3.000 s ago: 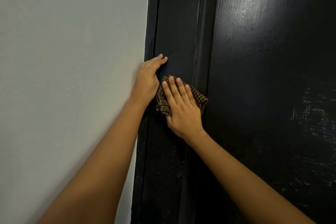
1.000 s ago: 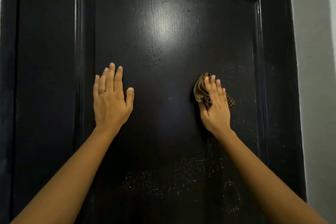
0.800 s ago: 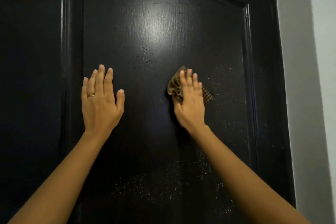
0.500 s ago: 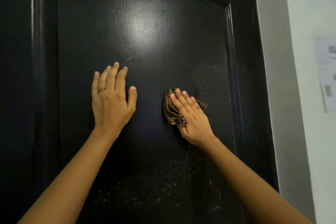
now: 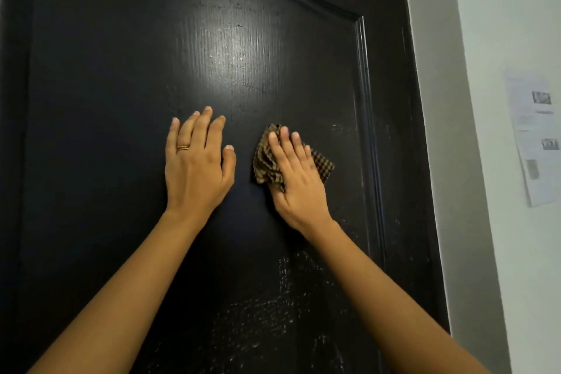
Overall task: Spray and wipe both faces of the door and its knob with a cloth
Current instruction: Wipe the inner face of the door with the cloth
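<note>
A glossy black panelled door (image 5: 121, 70) fills most of the view. My left hand (image 5: 197, 170) lies flat against its central panel, fingers straight, a gold ring on one finger. Just to its right, my right hand (image 5: 296, 179) presses a crumpled brown checked cloth (image 5: 265, 161) onto the panel with straight fingers. Fine spray droplets (image 5: 273, 313) speckle the door below my arms. The knob is out of view.
The door's raised moulding (image 5: 368, 146) runs down to the right of the cloth. Beyond the door's right edge stands a grey-white wall (image 5: 485, 24) with a printed paper sheet (image 5: 534, 136) stuck on it.
Three seconds ago both hands were at the hinge side. Since then the right hand has rubbed the cloth over the panel, drifting left toward the left hand, and the view has shifted right.
</note>
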